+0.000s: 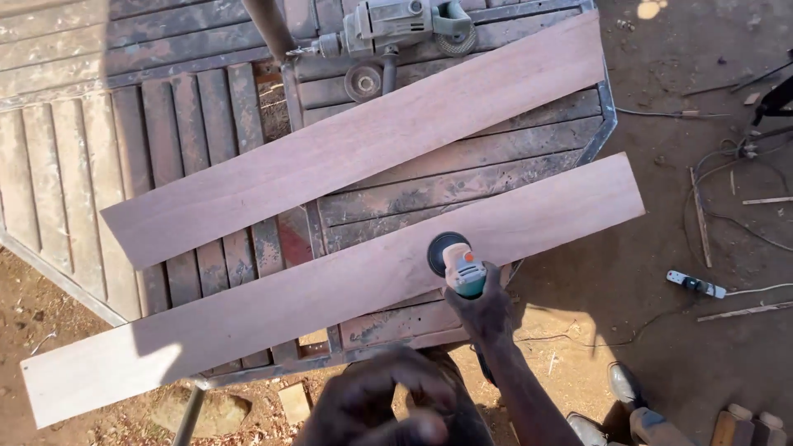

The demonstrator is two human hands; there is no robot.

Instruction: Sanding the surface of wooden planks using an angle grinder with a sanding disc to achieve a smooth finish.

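The right hand (487, 310) has its grip wrapped tight around the body of a small teal and orange angle sander (459, 266), whose round black disc lies flat on the nearer long reddish-brown wooden plank (330, 289). The disc sits a little past the plank's middle, toward three o'clock, near its closer edge. This plank runs slantwise across a dusty, slatted metal desk (206, 107), from about eight o'clock up to two o'clock, with both ends overhanging the frame.

A second long reddish-brown plank (355, 140) lies parallel to it on the far side, toward twelve o'clock, the two set apart with slats showing between them. Beyond that plank, at twelve o'clock, rests a grey, dust-caked power grinder (396, 29).

The left hand (384, 405) hangs low at six o'clock, close to the camera and blurred, fingers curled loosely; I cannot tell whether its grip holds anything.

On the dirt floor (686, 49) at three o'clock lie loose cables (743, 223) and a small silver tool (696, 285).
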